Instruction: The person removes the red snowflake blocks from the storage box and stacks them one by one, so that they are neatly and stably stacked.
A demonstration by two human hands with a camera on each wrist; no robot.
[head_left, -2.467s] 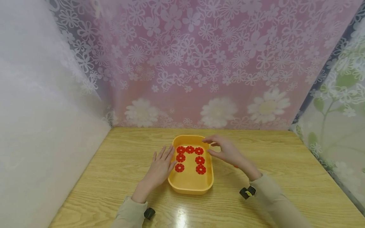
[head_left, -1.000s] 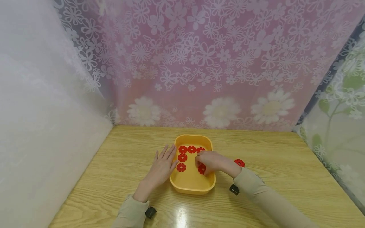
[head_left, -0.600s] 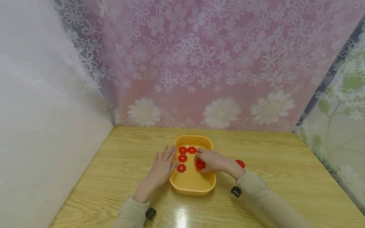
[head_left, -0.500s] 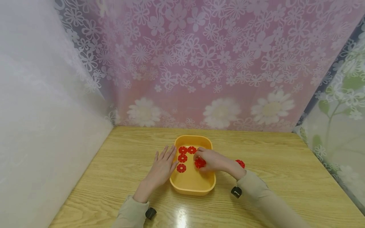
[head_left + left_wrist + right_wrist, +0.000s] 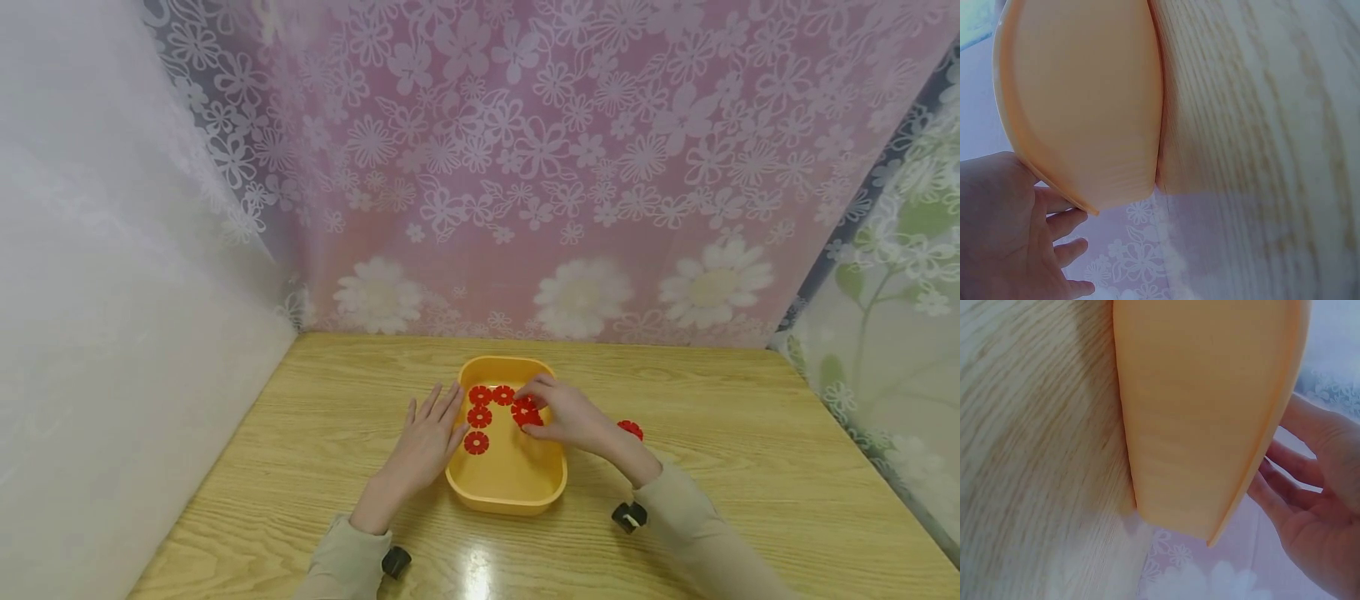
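The left hand [image 5: 420, 443] lies flat against the yellow tray [image 5: 504, 493]; the right hand [image 5: 567, 417] pinches red discs [image 5: 524, 412] inside.

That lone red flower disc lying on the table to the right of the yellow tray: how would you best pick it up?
Pinch the red flower disc by its notched outer rim, coming straight down from above. It lies flat on the wooden table, so no side offers a face to grab; the notches probably give fingertips purchase.

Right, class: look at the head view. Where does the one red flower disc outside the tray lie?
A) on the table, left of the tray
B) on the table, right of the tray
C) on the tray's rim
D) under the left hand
B: the lone red flower disc lies on the table, right of the yellow tray, beyond the right hand.
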